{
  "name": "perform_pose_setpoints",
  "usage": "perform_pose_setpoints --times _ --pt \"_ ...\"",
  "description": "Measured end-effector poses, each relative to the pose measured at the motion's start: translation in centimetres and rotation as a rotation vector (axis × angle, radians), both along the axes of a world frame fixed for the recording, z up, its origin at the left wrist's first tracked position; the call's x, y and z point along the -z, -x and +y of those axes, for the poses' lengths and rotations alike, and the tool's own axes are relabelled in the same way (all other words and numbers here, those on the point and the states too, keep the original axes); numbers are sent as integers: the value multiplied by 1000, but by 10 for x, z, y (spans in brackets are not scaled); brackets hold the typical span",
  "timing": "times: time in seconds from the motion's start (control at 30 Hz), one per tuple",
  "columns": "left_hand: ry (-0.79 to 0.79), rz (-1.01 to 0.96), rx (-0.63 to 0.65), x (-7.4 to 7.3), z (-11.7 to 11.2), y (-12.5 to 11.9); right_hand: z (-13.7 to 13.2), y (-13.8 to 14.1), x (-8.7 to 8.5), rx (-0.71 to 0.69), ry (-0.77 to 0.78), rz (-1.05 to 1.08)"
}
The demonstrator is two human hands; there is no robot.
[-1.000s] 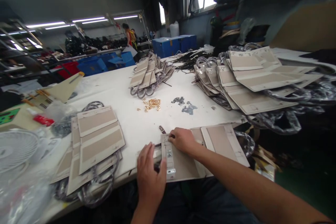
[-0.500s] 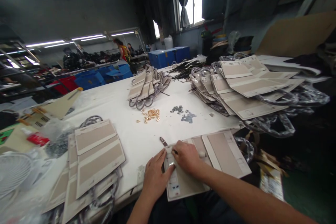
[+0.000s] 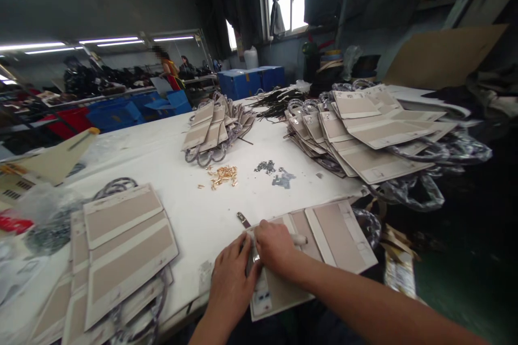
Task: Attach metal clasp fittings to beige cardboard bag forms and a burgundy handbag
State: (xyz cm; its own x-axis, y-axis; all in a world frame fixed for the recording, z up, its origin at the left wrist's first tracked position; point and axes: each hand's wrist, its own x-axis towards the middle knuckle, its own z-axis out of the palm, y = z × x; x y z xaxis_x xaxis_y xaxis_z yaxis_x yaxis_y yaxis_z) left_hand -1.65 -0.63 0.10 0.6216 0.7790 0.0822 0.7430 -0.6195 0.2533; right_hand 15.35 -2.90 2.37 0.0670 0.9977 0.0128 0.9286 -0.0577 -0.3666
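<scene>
Head view: left hand (image 3: 232, 272), loosely spread, rests on a beige panel (image 3: 342, 237) at the table's (image 3: 145, 159) near edge; right hand (image 3: 275, 248) curls around a pale-handled tool (image 3: 300, 239). Far left, a clear plastic bag (image 3: 42, 202) holds small grey pieces (image 3: 50, 230).

A big flat bag piece (image 3: 302, 225) lies open low in the frame, right of the middle. It is light brown with paler stripes and pale edges. It sits at a slant, its top edge going up to the right. Its left end has a pale band with small shiny bits. A wrapped loop handle (image 3: 369, 226) pokes out past its right end. A short dark strap (image 3: 243, 220) with a shiny tip sticks out by its top left corner. A tool (image 3: 300, 239) shows only a pale, round end over the piece; the rest is hidden.
</scene>
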Motion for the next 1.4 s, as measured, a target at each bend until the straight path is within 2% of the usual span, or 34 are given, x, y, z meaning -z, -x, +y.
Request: perform_pose_setpoints --times 0.2,0.3,0.4,0.6,0.73,0.9,1.1,1.27,1.4 --pt "-8 50 9 -5 0 -3 0 3 -9 -32 16 1" --pt "-15 15 0 -1 1 1 2 -11 -13 -30 19 21" --pt "-13 -20 -28 5 2 4 13 -48 -16 20 -4 42" --pt "29 -81 -85 13 3 5 61 -151 -16 294 8 15" --pt "48 -111 -97 15 5 6 90 -182 -1 379 49 15" --pt "52 -159 -102 17 4 6 109 -183 16 382 57 15" --pt "70 -189 -88 13 2 6 113 -180 17 382 23 12" --pt "88 -175 -94 6 -2 5 105 -180 -1 336 -25 64" --pt "112 -168 -100 -1 -6 3 86 -157 -28 158 -31 140"
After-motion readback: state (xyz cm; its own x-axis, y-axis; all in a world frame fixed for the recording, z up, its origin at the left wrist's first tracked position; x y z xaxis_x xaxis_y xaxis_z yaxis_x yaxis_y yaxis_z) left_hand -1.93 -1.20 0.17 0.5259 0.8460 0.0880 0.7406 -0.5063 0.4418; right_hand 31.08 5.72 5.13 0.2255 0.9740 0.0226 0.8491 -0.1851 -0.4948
